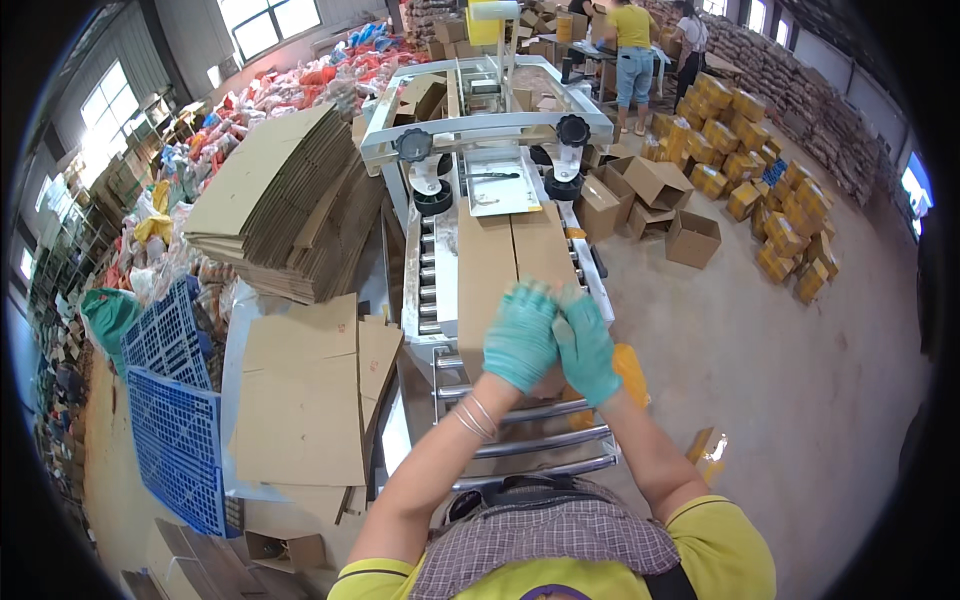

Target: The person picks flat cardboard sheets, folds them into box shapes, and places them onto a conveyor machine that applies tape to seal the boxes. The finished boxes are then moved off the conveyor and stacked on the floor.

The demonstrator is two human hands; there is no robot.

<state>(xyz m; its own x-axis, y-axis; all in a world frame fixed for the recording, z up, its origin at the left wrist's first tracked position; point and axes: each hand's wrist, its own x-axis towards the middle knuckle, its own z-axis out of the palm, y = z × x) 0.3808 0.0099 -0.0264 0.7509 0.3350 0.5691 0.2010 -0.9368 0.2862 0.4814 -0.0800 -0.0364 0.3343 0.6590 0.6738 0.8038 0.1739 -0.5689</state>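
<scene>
A closed cardboard box (pixel 486 262) lies on a roller conveyor (pixel 545 450), its two top flaps meeting along a middle seam. The far end of the box reaches under the carton sealing machine (pixel 490 140). On the near end of the box top rests my left hand (pixel 521 338), in a teal glove with bare fingertips, fingers stretched out flat. Close beside it, my right hand (pixel 584 345) wears a matching glove and also lies with its fingers extended against the box. Both hands are open and touching the cardboard, not wrapped round anything.
Flat cardboard sheets stand stacked (pixel 270 200) to the left, with more sheets (pixel 300 390) nearer. Blue plastic pallets (pixel 175 440) lean beside them. Open boxes (pixel 692 238) and a pile of taped cartons (pixel 720 140) sit on the right floor. Other people (pixel 632 50) stand at a far table.
</scene>
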